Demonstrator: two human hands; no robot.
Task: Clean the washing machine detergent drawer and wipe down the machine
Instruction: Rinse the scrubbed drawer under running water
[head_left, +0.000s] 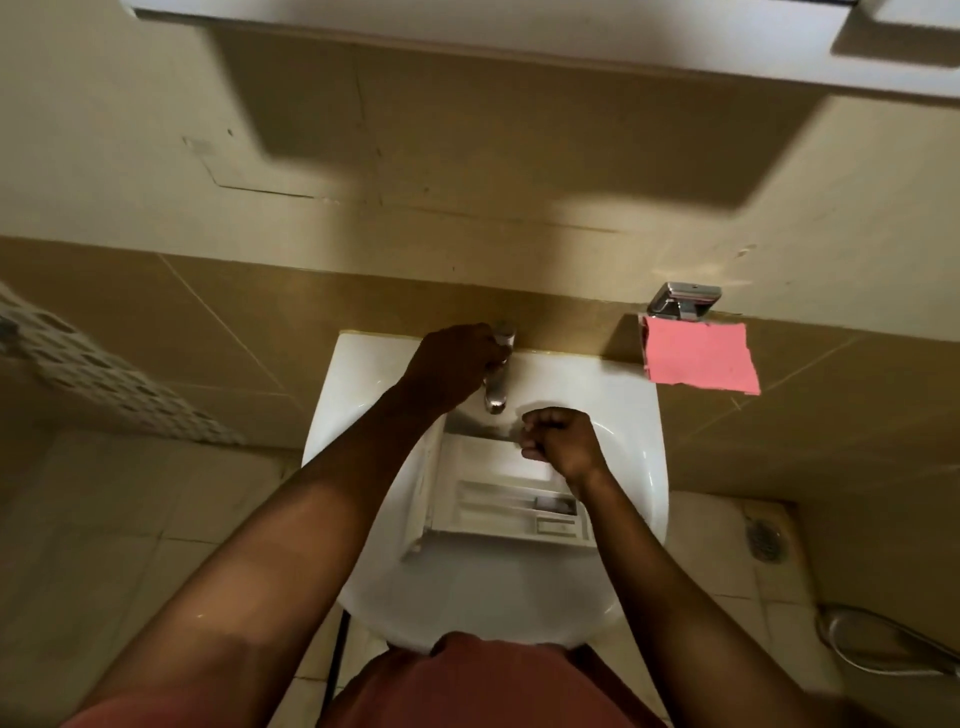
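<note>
Detergent drawer (498, 501) lies in the sink (358, 374), apparently lengthwise across the basin with its front panel leftward, just under the right hand (558, 441), a fist showing nothing held, while the left hand (457, 364) grips the tap (496, 399) at the back rim.

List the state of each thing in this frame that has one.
Detergent drawer: lying in the sink.
Tap: gripped by left hand; water flow unclear.
Right hand: fingers curled, over the drawer; hold unclear.
Pink sheet: hanging from wall holder.
</note>
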